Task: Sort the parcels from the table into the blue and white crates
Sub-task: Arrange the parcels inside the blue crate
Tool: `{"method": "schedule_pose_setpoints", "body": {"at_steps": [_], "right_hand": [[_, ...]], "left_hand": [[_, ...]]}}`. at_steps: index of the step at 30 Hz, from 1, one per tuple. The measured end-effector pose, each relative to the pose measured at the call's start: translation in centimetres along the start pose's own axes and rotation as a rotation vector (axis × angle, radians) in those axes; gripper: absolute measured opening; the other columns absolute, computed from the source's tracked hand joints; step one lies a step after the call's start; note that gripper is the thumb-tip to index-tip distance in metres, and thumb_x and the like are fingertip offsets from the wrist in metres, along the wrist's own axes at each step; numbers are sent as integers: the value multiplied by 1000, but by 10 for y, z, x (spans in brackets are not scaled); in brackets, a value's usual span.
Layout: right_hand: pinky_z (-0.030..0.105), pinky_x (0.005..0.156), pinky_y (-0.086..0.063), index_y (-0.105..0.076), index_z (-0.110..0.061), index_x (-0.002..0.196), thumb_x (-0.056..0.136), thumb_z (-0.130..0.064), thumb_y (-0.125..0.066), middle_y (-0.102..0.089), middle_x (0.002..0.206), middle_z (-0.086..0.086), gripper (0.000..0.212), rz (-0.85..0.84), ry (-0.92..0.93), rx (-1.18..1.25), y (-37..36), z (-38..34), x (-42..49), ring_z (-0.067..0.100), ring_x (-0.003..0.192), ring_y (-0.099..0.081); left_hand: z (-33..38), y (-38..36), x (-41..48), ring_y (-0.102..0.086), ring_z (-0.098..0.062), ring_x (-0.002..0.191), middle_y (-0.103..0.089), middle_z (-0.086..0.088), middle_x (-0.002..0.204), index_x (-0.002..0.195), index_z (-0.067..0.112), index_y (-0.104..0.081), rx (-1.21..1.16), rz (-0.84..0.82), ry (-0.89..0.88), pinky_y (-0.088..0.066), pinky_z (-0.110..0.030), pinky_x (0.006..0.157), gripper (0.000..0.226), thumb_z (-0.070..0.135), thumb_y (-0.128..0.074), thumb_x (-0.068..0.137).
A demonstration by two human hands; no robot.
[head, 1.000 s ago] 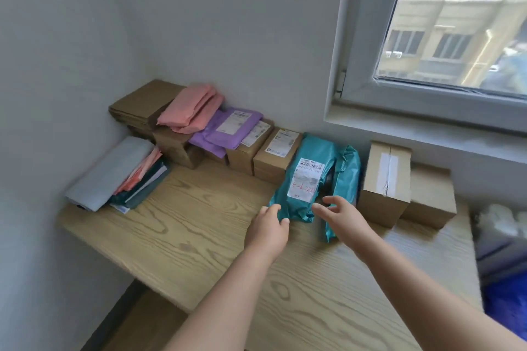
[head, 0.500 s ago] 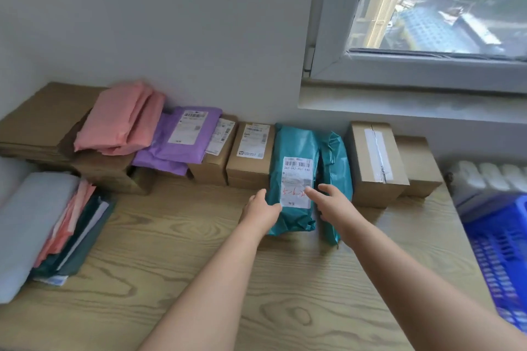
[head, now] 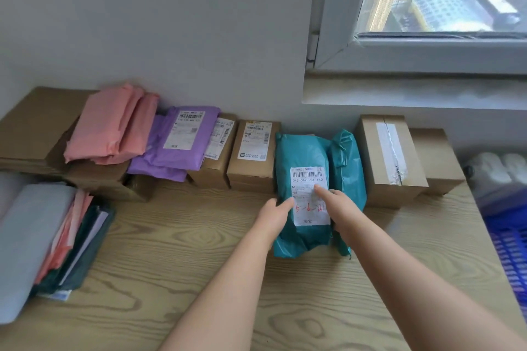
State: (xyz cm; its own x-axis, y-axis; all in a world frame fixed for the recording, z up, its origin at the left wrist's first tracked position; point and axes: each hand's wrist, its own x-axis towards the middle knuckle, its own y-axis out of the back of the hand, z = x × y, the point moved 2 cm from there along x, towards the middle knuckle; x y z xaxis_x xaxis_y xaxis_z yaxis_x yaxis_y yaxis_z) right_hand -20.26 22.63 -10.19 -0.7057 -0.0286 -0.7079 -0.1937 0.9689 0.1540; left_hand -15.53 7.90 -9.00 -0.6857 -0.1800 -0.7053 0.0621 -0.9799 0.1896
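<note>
While clamped on teal parcel (head: 302,151), left hand (head: 275,215) and right hand (head: 340,208) over wooden table (head: 199,265) under window (head: 433,3).

Boxes (head: 252,151) and mailers (head: 302,151) line the back of the table (head: 199,251) — a flat stack (head: 34,236) front-left, the crate (head: 510,251) right

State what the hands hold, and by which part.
The labelled teal parcel: the left hand grips its left edge, the right hand its right edge, with a forefinger lying across the white label.
</note>
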Motion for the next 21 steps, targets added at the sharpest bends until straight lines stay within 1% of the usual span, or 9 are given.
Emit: {"method": "schedule_pose_setpoints", "body": {"at_steps": [1, 3, 6, 10, 13, 16, 19, 20, 21], "right_hand": [[39, 95, -49, -52, -14, 137, 94, -51, -57, -65, 125, 7, 58, -13, -5, 14, 2, 0, -2, 26, 110, -64], [39, 92, -53, -60, -14, 125, 94, -45, -60, -71, 114, 6, 44, -50, -7, 63, 4, 0, -6, 25, 101, -69], [41, 90, -57, -64, -13, 121, 96, -26, -62, -75, 105, 5, 28, -98, 42, 103, 4, 1, -19, 25, 96, -72], [31, 70, -58, -64, -11, 119, 98, -14, -60, -76, 104, 7, 22, -137, 111, 170, 4, 2, -50, 22, 90, -74], [26, 65, -58, -64, -12, 118, 98, -10, -58, -75, 107, 8, 21, -200, 167, 202, 7, 2, -78, 20, 90, -74], [27, 71, -57, -65, -14, 120, 98, -9, -58, -75, 110, 6, 24, -259, 242, 183, 12, 4, -100, 20, 96, -73], [35, 85, -55, -65, -18, 121, 96, -12, -62, -75, 112, 6, 26, -311, 281, 164, 18, 5, -119, 24, 104, -71], [34, 84, -55, -65, -19, 120, 95, -13, -63, -75, 111, 5, 26, -316, 291, 160, 19, 4, -123, 23, 103, -72], [31, 81, -54, -66, -20, 119, 93, -15, -65, -75, 111, 4, 26, -305, 303, 152, 21, 3, -127, 21, 102, -72]], "left_hand": [[1, 0, -2, -65, -19, 104, -67, -3, 122, 127, 13, -61, -10, -2, -5, -53, -31, 84, 46, 46, -55, 95], [1, 1, -8, -67, -20, 103, -70, -2, 116, 120, 13, -65, -52, 3, -8, -54, -36, 92, 57, 59, -56, 87], [-4, 3, -15, -68, -22, 105, -72, 0, 112, 117, 19, -66, -197, 40, 0, -52, -45, 99, 73, 73, -58, 69], [-2, 4, -36, -71, -25, 101, -75, -4, 108, 115, 19, -68, -430, 43, 29, -53, -46, 98, 48, 60, -56, 91], [2, 10, -50, -72, -27, 98, -76, -6, 104, 111, 16, -71, -513, 63, -14, -54, -47, 97, 49, 59, -60, 90], [8, 18, -59, -73, -27, 97, -77, -5, 103, 110, 13, -72, -542, 88, -79, -56, -47, 94, 62, 65, -71, 77], [13, 22, -69, -71, -29, 104, -72, -7, 116, 129, 12, -60, -567, 109, -99, -56, -49, 93, 107, 78, -82, 48], [16, 23, -71, -70, -28, 105, -71, -6, 118, 134, 13, -55, -559, 102, -113, -55, -47, 94, 113, 78, -84, 46], [19, 23, -79, -70, -26, 104, -72, -6, 116, 133, 12, -55, -550, 102, -145, -56, -44, 92, 103, 72, -84, 54]]}}
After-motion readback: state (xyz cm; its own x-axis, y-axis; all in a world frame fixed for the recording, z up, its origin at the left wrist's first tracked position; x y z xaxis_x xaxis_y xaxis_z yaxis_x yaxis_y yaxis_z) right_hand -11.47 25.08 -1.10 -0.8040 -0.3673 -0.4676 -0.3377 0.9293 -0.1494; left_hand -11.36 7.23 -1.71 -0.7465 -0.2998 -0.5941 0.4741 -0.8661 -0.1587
